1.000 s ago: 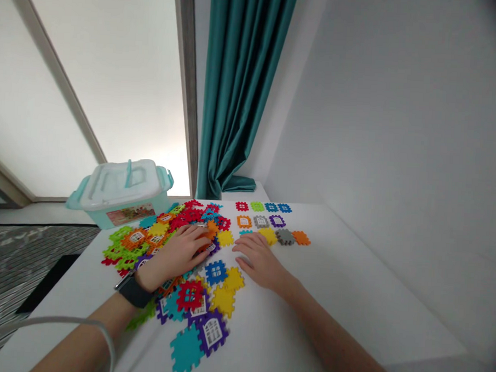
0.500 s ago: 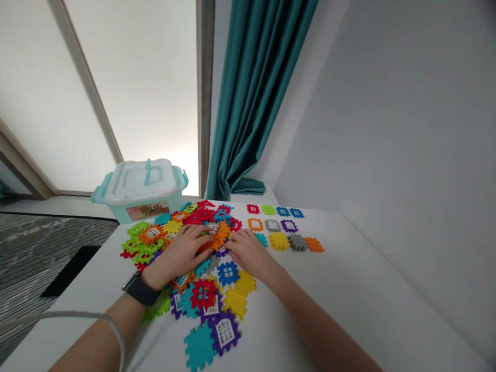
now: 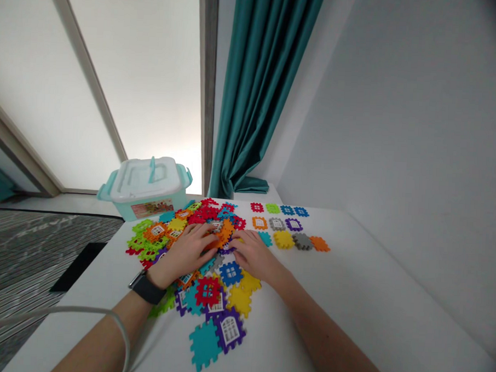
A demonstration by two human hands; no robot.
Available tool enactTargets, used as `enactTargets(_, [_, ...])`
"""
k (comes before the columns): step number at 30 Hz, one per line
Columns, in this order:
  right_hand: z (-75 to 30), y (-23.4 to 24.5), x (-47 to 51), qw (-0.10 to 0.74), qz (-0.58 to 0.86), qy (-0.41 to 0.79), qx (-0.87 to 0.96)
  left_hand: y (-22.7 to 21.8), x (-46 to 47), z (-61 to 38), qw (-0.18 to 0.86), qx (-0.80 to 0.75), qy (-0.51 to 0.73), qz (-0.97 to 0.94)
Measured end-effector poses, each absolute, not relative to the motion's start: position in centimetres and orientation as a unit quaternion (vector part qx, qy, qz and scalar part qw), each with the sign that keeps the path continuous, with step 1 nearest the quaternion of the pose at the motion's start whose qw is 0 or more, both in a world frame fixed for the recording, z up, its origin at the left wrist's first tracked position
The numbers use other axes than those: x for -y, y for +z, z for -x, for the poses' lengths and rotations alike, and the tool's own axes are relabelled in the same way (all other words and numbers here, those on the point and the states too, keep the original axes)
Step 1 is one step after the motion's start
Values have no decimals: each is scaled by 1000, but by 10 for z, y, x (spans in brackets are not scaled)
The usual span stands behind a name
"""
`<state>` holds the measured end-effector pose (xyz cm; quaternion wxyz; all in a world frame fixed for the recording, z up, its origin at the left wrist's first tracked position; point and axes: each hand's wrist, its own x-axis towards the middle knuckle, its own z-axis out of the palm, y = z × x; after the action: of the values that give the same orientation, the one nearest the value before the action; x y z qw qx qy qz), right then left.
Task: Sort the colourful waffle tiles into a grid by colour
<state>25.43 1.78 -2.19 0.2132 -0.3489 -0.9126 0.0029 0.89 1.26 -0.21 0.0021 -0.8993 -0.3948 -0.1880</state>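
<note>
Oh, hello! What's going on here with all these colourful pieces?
A person has both bare hands in a heap of colourful plastic building tiles on a white table. The left hand lies beside an orange tile, and the right hand rests at the heap's edge. Other tiles lie in tidy rows nearby, beside a lidded plastic box.

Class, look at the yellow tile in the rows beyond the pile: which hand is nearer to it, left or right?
Right. The right hand is just left of the yellow tile; the left hand is farther left, over the pile of tiles.
</note>
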Motion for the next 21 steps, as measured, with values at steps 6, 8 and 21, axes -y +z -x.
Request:
enactTargets(6, [-259, -21, -12, 279, 345, 4, 896, -2, -11, -12, -6, 389, -197, 900])
enactTargets(8, [-257, -23, -11, 313, 358, 19, 879, -1, -10, -12, -11, 387, -202, 899])
enactTargets(21, [-240, -24, 1, 436, 421, 290, 741, 2, -6, -23, -188, 372, -333, 846])
